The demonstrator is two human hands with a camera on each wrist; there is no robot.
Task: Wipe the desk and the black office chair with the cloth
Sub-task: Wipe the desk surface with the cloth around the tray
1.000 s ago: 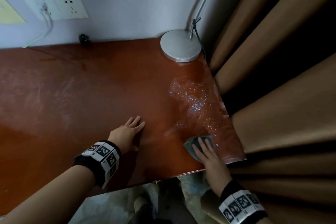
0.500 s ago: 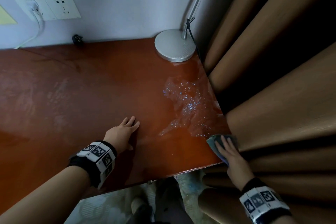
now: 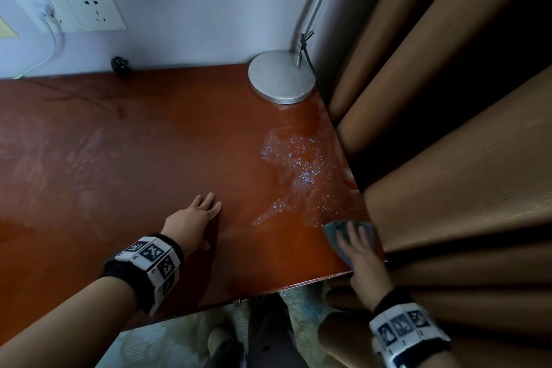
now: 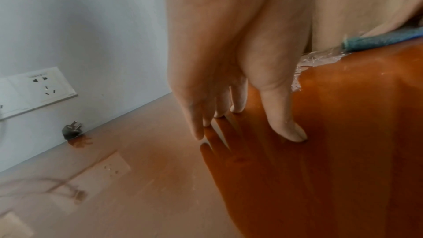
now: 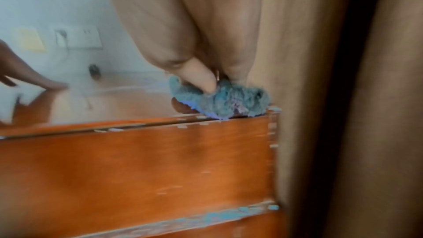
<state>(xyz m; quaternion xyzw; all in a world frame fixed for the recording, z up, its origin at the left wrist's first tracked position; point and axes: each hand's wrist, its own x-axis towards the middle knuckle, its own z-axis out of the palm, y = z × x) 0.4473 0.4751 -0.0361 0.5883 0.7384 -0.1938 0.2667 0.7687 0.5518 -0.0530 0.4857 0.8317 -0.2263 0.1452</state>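
Observation:
The red-brown desk [image 3: 149, 158] fills the head view, with a wet, glistening patch [image 3: 298, 170] toward its right edge. A blue-grey cloth [image 3: 330, 231] lies on the near right corner, against the curtain. My right hand [image 3: 354, 237] presses on it with fingers spread flat; in the right wrist view the thumb [image 5: 201, 77] pushes into the bunched cloth [image 5: 228, 100] above the desk's front panel [image 5: 137, 166]. My left hand [image 3: 194, 218] rests flat on the desk left of the wet patch, fingers straight [image 4: 240, 111]. The black office chair is not in view.
A silver lamp base [image 3: 280, 78] stands at the back right corner. Brown curtain folds [image 3: 448, 158] hang along the desk's right edge. A black plug [image 3: 119, 64] lies at the wall under the white sockets [image 3: 92, 10]. Floor shows below the front edge.
My right hand slid the cloth rightward along the near edge to the corner by the curtain. The left hand stayed pressed in place.

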